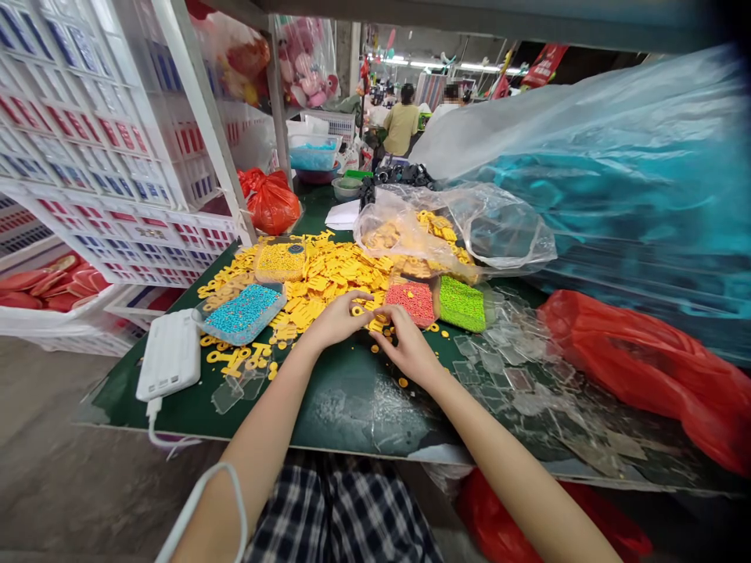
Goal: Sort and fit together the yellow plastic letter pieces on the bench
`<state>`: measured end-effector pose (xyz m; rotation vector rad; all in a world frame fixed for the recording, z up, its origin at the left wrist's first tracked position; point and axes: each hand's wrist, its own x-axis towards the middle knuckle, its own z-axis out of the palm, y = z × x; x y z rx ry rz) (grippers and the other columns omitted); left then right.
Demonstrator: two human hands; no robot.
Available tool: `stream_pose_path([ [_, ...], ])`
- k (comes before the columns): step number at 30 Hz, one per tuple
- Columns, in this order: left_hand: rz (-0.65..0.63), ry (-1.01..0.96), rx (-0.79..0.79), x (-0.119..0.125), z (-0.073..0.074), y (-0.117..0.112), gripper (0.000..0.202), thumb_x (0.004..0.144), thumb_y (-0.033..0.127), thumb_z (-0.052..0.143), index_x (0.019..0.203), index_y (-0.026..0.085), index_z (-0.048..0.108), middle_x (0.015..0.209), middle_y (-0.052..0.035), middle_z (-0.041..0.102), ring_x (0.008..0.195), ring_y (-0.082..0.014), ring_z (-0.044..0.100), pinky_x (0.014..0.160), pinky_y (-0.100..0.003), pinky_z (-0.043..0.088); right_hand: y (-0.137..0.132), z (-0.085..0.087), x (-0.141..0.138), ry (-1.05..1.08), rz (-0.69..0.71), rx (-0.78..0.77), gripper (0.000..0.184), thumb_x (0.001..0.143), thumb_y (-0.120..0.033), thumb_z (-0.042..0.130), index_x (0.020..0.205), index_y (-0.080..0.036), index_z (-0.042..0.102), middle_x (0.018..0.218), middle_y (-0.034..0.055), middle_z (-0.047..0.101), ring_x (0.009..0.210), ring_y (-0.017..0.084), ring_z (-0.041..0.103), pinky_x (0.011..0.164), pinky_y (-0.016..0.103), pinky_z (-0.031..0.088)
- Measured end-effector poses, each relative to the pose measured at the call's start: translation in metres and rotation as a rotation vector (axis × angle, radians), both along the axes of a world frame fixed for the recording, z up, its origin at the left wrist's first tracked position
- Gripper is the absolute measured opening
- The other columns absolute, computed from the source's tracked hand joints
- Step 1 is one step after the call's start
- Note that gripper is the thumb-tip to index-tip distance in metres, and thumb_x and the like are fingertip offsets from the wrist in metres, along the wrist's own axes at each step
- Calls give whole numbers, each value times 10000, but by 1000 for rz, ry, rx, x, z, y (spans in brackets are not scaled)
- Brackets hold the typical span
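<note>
Both of my hands meet over the front of a heap of flat yellow plastic pieces (328, 270). My left hand (342, 319) is closed on a small yellow plastic piece with a ring-shaped end (356, 311). Beside it, my right hand (404, 338) touches the left fingertips; its thumb and fingers are curved and apart, with nothing clearly held. Just beyond the right hand stands a clear box of coral-red beads (411, 301), with a box of green beads (462, 303) beside it. Blue beads (245, 313) fill a tray on the left, and yellow beads (278, 259) a box behind it.
A white power bank (170, 352) with a cable lies at the left edge. Clear plastic squares (504, 367) and a red bag (639, 367) spread over the right side. White crates (106, 141) rise at left; a large plastic-wrapped teal bundle (634, 188) stands at right.
</note>
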<state>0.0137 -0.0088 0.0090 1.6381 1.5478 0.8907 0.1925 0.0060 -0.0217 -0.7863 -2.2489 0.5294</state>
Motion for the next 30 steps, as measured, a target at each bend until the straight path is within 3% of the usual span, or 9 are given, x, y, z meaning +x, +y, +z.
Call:
stream_pose_path([
  [3, 41, -134, -61, 2, 5, -1, 424, 819, 279, 601, 1215, 129, 578, 739, -6, 625, 593, -120, 540, 580, -228, 421, 1, 3, 2, 70, -17, 33, 214, 929, -332, 527, 1110, -221, 548, 1156, 101, 630, 1117, 228, 590, 958, 399, 493],
  [7, 60, -237, -132, 4, 12, -3, 403, 821, 255, 601, 1206, 139, 594, 641, 31, 570, 498, -84, 448, 509, -202, 348, 2, 5, 6, 69, -6, 64, 259, 924, -349, 550, 1147, -235, 615, 1238, 83, 649, 1154, 217, 607, 1010, 409, 487],
  [11, 36, -229, -128, 3, 12, -3, 359, 824, 226, 602, 1172, 140, 624, 678, 9, 607, 551, -96, 509, 531, -202, 386, 4, 4, 9, 39, 0, 93, 288, 936, -358, 528, 1180, -255, 643, 1267, 68, 642, 1157, 212, 615, 1029, 421, 484],
  [16, 84, -356, -149, 0, 12, -1, 292, 916, 333, 536, 1097, 129, 643, 831, -54, 698, 683, -124, 626, 629, -226, 478, 6, 5, 11, 31, -38, 120, 286, 950, -371, 500, 1158, -254, 658, 1246, 82, 643, 1138, 223, 620, 1005, 434, 501],
  [20, 71, -259, -206, -1, 12, 0, 344, 967, 335, 420, 872, 97, 649, 843, -95, 722, 605, -117, 606, 521, -211, 433, 9, 7, 12, 74, -70, 121, 299, 967, -373, 454, 1134, -228, 654, 1202, 107, 644, 1132, 236, 610, 967, 429, 525],
  [23, 0, -192, -234, -2, 11, -1, 362, 959, 316, 401, 844, 94, 663, 831, -98, 730, 572, -120, 600, 495, -215, 410, 9, 10, 13, 98, -66, 78, 281, 971, -358, 440, 1104, -228, 650, 1150, 107, 651, 1107, 233, 613, 909, 402, 555],
  [27, -96, -117, -247, -3, 10, -2, 341, 919, 236, 387, 918, 113, 705, 875, -82, 745, 656, -141, 649, 563, -233, 454, 10, 14, 17, 128, -91, 63, 262, 966, -357, 447, 1084, -228, 642, 1136, 105, 653, 1073, 232, 623, 866, 391, 568],
  [30, -221, 55, -159, -2, 8, -5, 232, 849, 220, 529, 959, 151, 721, 939, -53, 749, 808, -171, 678, 704, -259, 497, 13, 15, 21, 146, -152, 136, 261, 965, -363, 450, 1055, -222, 649, 1101, 100, 671, 1038, 236, 638, 879, 405, 556],
])
